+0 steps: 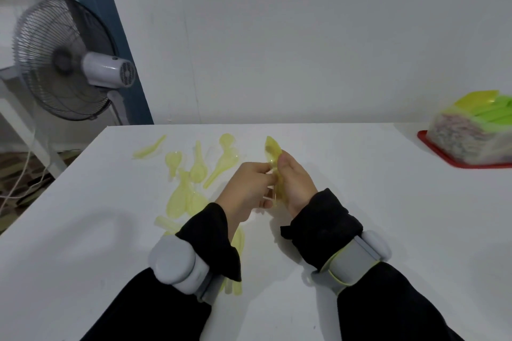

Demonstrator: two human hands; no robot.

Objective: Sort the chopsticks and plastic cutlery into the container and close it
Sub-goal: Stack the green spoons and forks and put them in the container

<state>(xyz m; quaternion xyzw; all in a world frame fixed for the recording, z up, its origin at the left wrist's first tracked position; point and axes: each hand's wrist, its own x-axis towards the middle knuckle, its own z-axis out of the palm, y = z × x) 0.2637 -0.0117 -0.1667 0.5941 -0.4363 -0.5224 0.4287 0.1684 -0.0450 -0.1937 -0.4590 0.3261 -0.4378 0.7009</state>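
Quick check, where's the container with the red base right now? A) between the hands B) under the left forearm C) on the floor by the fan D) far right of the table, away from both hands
D: the container sits at the table's far right edge, well clear of the left hand and right hand, which hold yellow spoons mid-table.

Scattered yellow spoons (194, 171) crowding desk (346, 174) left-centre, open desk surface between hands and container (471, 135) at right edge, bare stretch near left, fan (69, 61) standing off desk's far-left corner
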